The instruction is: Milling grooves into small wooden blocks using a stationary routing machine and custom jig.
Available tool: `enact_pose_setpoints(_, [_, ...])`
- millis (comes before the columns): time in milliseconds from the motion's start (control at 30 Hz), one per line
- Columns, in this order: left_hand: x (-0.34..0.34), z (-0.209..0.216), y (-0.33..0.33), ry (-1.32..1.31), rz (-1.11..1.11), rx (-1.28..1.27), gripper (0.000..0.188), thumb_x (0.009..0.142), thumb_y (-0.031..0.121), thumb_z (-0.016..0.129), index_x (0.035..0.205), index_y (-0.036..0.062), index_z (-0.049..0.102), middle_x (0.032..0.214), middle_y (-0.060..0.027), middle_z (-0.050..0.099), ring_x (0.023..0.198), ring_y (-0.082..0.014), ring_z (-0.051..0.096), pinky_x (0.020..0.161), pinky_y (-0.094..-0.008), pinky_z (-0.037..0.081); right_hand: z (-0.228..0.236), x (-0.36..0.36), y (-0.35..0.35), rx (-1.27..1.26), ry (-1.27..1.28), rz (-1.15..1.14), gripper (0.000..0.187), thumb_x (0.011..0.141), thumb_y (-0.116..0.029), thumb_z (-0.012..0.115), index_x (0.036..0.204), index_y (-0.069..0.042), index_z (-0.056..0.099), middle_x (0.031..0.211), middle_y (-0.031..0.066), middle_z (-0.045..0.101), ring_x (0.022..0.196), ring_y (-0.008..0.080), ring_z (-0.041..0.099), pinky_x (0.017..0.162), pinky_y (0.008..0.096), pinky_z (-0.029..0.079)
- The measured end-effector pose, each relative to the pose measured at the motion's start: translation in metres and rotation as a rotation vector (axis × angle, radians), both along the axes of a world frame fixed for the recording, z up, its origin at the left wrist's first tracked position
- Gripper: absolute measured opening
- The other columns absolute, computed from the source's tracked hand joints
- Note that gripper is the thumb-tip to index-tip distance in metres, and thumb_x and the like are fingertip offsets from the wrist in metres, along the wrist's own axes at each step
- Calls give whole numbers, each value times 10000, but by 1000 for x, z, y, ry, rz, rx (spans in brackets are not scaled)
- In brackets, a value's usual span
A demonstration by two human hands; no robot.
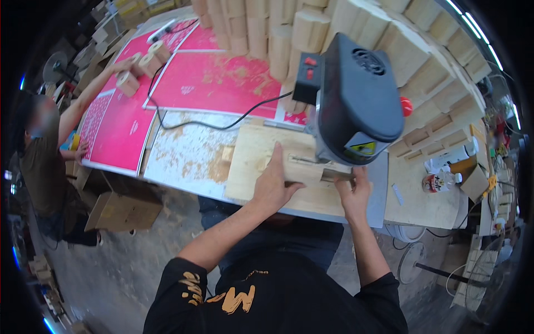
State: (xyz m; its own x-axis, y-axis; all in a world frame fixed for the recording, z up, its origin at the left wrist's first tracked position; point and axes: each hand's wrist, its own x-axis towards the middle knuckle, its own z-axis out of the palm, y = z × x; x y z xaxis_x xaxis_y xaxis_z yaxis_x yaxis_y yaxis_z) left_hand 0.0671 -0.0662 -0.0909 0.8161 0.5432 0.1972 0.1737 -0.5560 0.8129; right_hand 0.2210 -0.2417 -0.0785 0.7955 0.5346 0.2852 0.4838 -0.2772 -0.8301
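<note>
A pale wooden board (250, 161) lies in front of me beneath a bench power tool (359, 92) with a black housing, a vent and red switches. My left hand (272, 183) rests on this board, fingers stretched forward and thumb spread to the right. Just under the tool, a dark slot (329, 176) shows in the wood. Beside it my right hand (356, 192) is closed, thumb and fingers bent together at the slot's right end. What they pinch is mostly hidden by the fingers and the housing.
Tall stacks of wooden blocks (311, 33) line the back and right. A black cable (222, 127) crosses the sawdust-strewn table. At left a co-worker (41, 145) reaches toward several wooden pieces (149, 64) on pink sheets (217, 83). A plastic bottle (439, 181) lies at right; a cardboard box (125, 211) stands below.
</note>
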Motion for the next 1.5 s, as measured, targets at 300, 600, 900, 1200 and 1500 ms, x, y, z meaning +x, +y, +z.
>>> enact_pose_setpoints(300, [-1, -5, -5, 69, 97, 65, 1190, 716, 249, 913, 1550, -97, 139, 1299, -331, 591, 1141, -453, 639, 937, -448, 532, 144, 48, 44, 571, 354, 202, 315, 1049, -180, 544, 1288, 14, 611, 1074, 90, 651, 914, 134, 573, 803, 292, 476])
enact_pose_setpoints(600, [2, 3, -7, 83, 102, 16, 1178, 726, 200, 904, 1561, -73, 119, 1254, -327, 619, 1097, -442, 670, 910, -437, 549, 73, -20, -13, 381, -570, 210, 91, 908, -154, 671, 910, -63, 681, 1010, 60, 696, 882, 266, 592, 836, 390, 465])
enact_pose_setpoints(900, [8, -12, -10, 49, 85, 78, 1166, 732, 240, 891, 1547, -113, 136, 1352, -349, 539, 1198, -479, 594, 974, -454, 509, 66, 12, -13, 273, -833, 389, 138, 756, -99, 711, 894, -94, 702, 1002, 80, 719, 760, 283, 593, 688, 419, 468])
enact_pose_setpoints(1200, [28, -4, -29, 55, 85, -54, 1169, 741, 216, 884, 1555, -115, 113, 1439, -354, 465, 1257, -469, 547, 993, -457, 494, 159, 24, 40, 440, -80, 203, 202, 1056, -122, 482, 964, 2, 611, 801, 110, 640, 656, 137, 556, 606, 316, 456])
enact_pose_setpoints(1500, [27, -17, -33, -35, 43, 160, 1099, 735, 194, 882, 1539, -93, 190, 1334, -324, 539, 1193, -466, 583, 961, -467, 507, 23, 17, -1, 258, -959, 290, 130, 778, -90, 728, 884, -86, 654, 1006, 118, 724, 720, 258, 620, 618, 376, 458])
